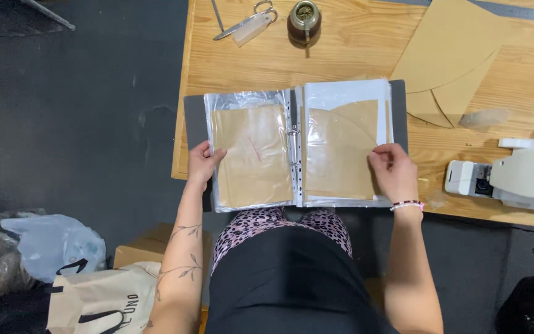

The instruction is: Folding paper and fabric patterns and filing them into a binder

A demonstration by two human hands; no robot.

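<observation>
On the far left it's just dark floor, with a pale blue plastic bag (54,244) and a cream tote bag (103,300) down at the near-left corner, so nothing that matters there.

Moving right, the ring binder (295,145) lies open flat at the near-left end of the wooden table (353,46), its left cover hanging a bit past the table edge. The left hand (202,164) pinches the outer edge of the left plastic sleeve (248,154), thumb on top and fingers curled under, so it's closed on that edge. That sleeve holds a brown paper pattern piece (251,154) with a faint red line on it.

Past the metal rings (292,139), the right sleeve (344,145) has a curved brown pattern piece (338,151) inside. The right hand (394,170) grips the near-right corner of that page, fingertips bent onto it.

My take on doing this well: keep the left hand pressing down so the overhanging cover doesn't tip, and lift the right page from the outer corner in a slow arc so the punched holes don't tear at the rings. The plastic looks slippery and crinkly, so grab just one sleeve.

Further right, loose kraft paper pieces (458,55) lie far-right, scissors (245,25) and a small round gourd cup (305,21) sit at the far edge, and a white sewing machine (514,176) is at the right.
</observation>
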